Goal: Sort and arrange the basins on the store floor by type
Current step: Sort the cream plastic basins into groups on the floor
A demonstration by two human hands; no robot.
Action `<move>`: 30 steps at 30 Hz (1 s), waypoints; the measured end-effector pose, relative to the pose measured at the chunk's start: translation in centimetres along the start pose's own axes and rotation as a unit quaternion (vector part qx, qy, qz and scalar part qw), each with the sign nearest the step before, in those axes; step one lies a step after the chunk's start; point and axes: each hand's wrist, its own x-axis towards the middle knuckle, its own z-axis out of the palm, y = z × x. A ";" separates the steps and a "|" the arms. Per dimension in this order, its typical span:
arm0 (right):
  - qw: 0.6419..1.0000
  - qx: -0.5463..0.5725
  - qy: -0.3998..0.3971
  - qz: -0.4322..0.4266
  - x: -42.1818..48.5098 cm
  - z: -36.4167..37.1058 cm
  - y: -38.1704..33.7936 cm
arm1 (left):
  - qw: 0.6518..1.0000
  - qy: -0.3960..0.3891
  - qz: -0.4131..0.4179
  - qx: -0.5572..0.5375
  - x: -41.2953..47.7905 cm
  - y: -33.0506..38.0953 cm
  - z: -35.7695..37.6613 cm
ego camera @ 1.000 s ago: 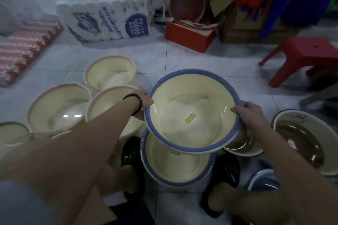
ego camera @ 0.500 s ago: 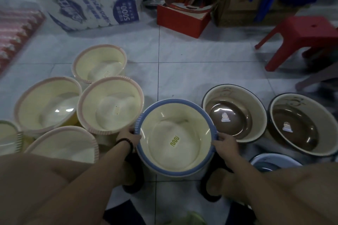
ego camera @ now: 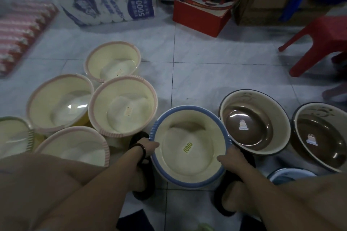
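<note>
Low in the frame's centre, left hand (ego camera: 148, 148) and right hand (ego camera: 230, 159) pinch opposite rims of the blue-rimmed plastic basin (ego camera: 189, 146), likely light, stiff, slick; its ribbed rim suits gripping.

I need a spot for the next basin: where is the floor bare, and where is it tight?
Bare floor lies ahead, bordered by the pink-rimmed basins, the red box, the red stool and the enamel basins. Crowded: the pink-rimmed ones are packed together, and the blue-rimmed basin sits against an enamel one.

Green-rim basin (ego camera: 13, 135) half off L edge; pale-blue basin (ego camera: 290, 174) mostly behind R arm (ego camera: 277, 204)
</note>
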 end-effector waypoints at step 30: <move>0.949 0.277 -0.147 0.038 7.4 13.3 -34.5 | 0.975 0.052 0.167 0.134 -7.0 5.5 -29.3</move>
